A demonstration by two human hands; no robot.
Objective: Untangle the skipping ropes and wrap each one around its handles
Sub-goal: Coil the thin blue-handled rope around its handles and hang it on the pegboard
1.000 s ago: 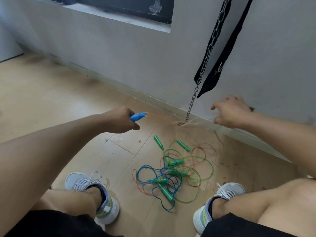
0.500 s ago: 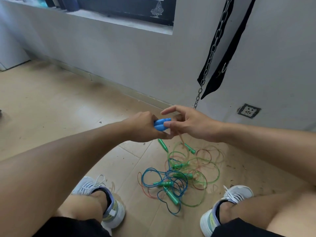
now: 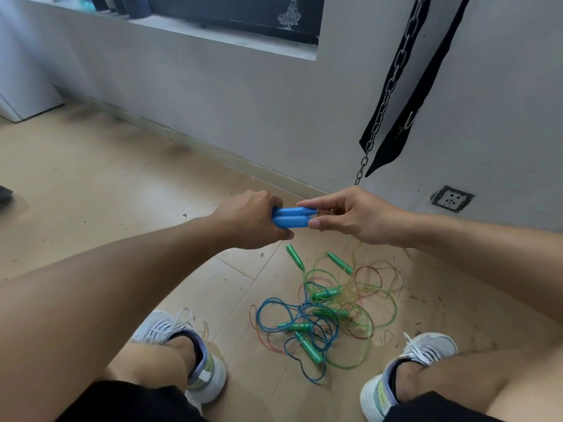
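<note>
1. Looking down from the head view: one second ago the hands were spread wide apart, the left holding a blue handle and the right out near the wall; half a second ago they had met, and they stay together now, with both blue handles showing more fully, side by side.
2. Left hand comes in from the lower left with its arm stretched forward, knuckles up, fingers clenched around the butt ends of the two blue handles, held level above the floor.
3. Right hand reaches in from the right; its forefinger lies along the top of the upper handle's tapered tip and its thumb presses the end of the lower one, pinching the pair. The other fingers are loosely bent behind.
4. A thin, pale rope trails down from the right hand toward the floor; its path is too faint to follow.
5. Below the hands, between the two grey shoes, lies the tangled pile of ropes: blue, green and reddish loops with several green handles mixed in. It looks unchanged from the earlier frames.
6. A chain and a black strap hang against the wall, with a wall socket to the right of them.
</note>
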